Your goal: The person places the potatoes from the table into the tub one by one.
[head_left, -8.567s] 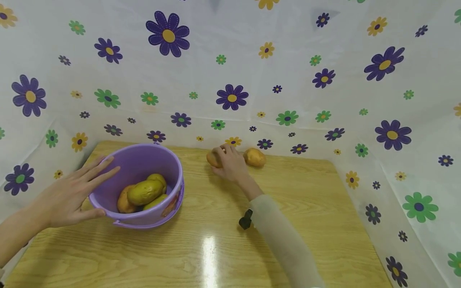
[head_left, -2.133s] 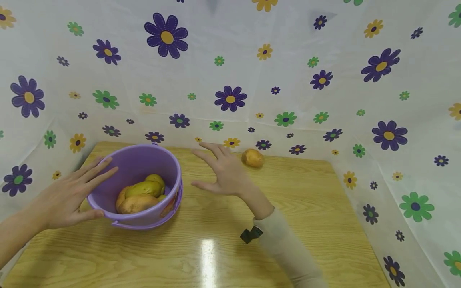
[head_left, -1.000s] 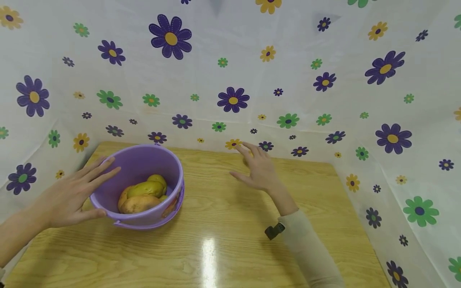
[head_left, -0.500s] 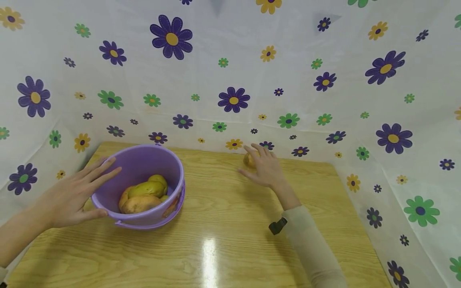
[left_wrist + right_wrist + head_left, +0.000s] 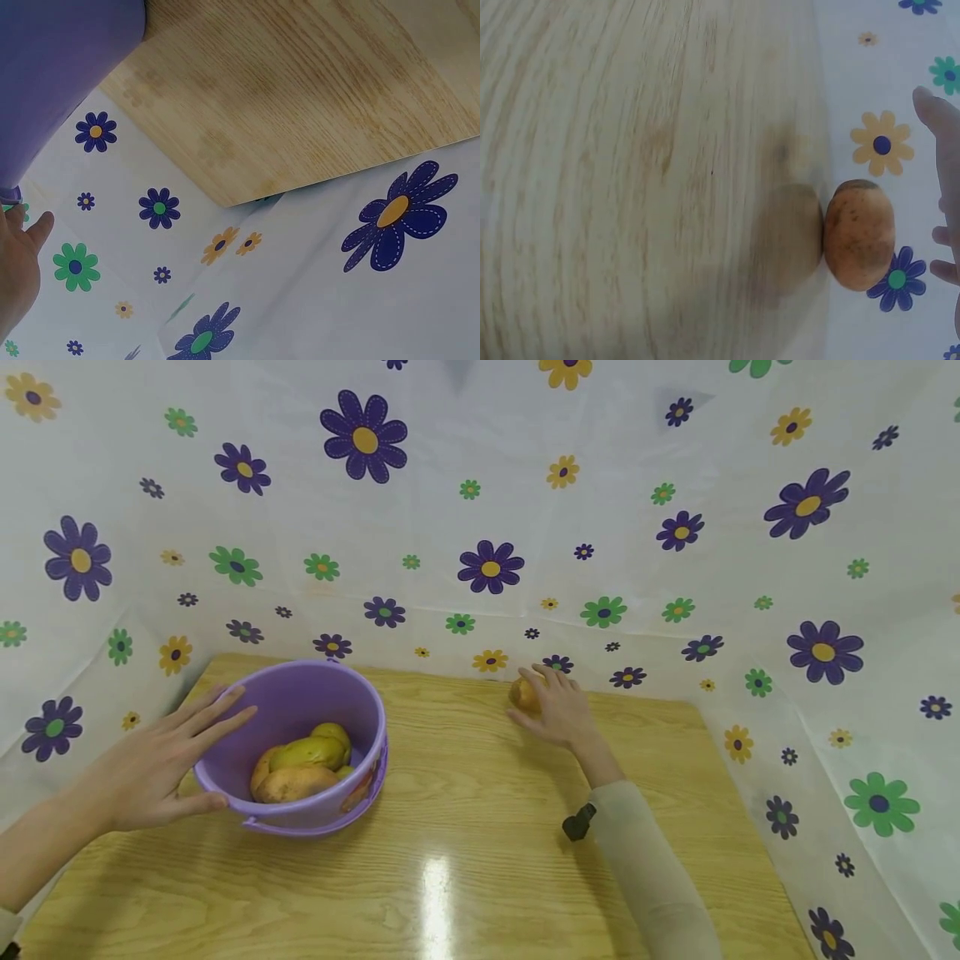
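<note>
A brown potato (image 5: 522, 695) lies by the table's back edge, partly covered by my right hand (image 5: 558, 710), whose fingers bend loosely over it. In the right wrist view a gap shows between that potato (image 5: 859, 234) and the hand (image 5: 946, 172) at the right edge. My left hand (image 5: 161, 768) rests with straight fingers spread along the left rim of a purple bucket (image 5: 367, 702). Inside the bucket a potato (image 5: 296, 785) lies at the front, with yellow-green, mango-like fruits (image 5: 309, 753) behind it and a brownish piece (image 5: 262, 770) at the left.
The wood-grain table (image 5: 450, 827) is bounded at the back and sides by a white flower-print sheet (image 5: 420, 527). The bucket's purple handle (image 5: 315, 832) hangs down at its front. A small black device (image 5: 579, 822) sits at the right wrist.
One potato went from the back edge into the bucket several seconds ago. My right hand then moved right to the last potato and settled lower over it. My left hand stayed at the bucket rim.
</note>
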The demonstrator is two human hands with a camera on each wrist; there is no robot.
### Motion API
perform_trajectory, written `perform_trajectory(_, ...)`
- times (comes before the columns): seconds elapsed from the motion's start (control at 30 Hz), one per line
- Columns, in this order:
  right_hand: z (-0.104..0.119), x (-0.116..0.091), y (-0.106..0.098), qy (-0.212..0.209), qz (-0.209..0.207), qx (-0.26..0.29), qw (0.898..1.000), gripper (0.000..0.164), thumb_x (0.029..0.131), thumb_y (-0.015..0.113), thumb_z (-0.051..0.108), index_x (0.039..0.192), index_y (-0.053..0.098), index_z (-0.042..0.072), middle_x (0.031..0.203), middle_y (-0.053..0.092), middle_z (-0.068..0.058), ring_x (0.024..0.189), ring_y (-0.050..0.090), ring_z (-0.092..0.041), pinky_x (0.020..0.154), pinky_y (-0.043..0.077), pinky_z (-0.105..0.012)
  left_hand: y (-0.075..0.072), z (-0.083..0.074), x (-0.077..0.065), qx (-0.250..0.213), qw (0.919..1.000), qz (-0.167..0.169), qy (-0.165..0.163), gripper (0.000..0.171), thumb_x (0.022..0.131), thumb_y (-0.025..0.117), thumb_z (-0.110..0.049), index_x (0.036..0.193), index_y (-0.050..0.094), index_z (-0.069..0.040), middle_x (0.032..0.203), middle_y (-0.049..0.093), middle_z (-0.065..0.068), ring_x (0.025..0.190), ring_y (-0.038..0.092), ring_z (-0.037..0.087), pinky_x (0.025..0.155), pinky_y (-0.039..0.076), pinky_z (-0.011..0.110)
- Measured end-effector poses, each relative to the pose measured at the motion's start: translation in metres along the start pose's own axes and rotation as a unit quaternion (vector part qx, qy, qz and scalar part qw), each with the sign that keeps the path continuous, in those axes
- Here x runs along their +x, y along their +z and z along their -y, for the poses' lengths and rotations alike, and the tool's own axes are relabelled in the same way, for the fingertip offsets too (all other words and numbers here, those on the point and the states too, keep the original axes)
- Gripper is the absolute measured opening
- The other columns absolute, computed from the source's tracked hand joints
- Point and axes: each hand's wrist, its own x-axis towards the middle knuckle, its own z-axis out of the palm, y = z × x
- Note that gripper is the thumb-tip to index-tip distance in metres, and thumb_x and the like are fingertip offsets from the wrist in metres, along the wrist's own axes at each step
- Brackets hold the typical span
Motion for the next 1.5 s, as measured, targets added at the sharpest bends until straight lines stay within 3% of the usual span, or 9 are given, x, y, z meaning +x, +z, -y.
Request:
perform_trajectory(0.23, -0.010, 0.004, 0.011, 0.010, 0.012, -0.008, 1.000, 0.082, 0.097, 0.059, 0.068, 0.160, 0.041, 0.018, 0.163, 0.044, -0.019, 0.148, 0.046, -0.044, 0.121, 0.040, -0.063, 0.000, 0.001, 0.000, 0.002, 1.0000, 0.003, 0.000, 0.104, 0.091, 0.053, -0.083, 0.164, 0.038, -0.011, 0.177, 0.023, 0.017, 0.168, 0.006, 0.019, 0.128, -0.007, 0.016)
perform_trajectory(0.6, -0.022, 0.005, 0.025, 0.029, 0.029, -0.013, 0.999, 0.081, 0.098, 0.058, 0.068, 0.161, 0.041, 0.019, 0.164, 0.043, -0.018, 0.149, 0.045, -0.044, 0.117, 0.044, -0.065, -0.001, 0.000, 0.001, 0.004, 1.0000, 0.003, 0.003, 0.103, 0.091, 0.053, -0.083, 0.164, 0.038, -0.011, 0.176, 0.025, 0.018, 0.168, 0.005, 0.017, 0.127, -0.007, 0.013)
perform_trajectory(1.5, -0.026, 0.015, 0.038, 0.047, 0.050, -0.007, 0.998, 0.068, 0.101, 0.062, 0.057, 0.155, 0.043, 0.023, 0.161, 0.043, -0.019, 0.148, 0.047, -0.047, 0.114, 0.047, -0.066, 0.000, 0.002, 0.000, 0.008, 0.9999, 0.007, -0.004, 0.104, 0.091, 0.052, -0.084, 0.165, 0.036, -0.013, 0.177, 0.023, 0.016, 0.168, 0.006, 0.018, 0.126, -0.007, 0.012)
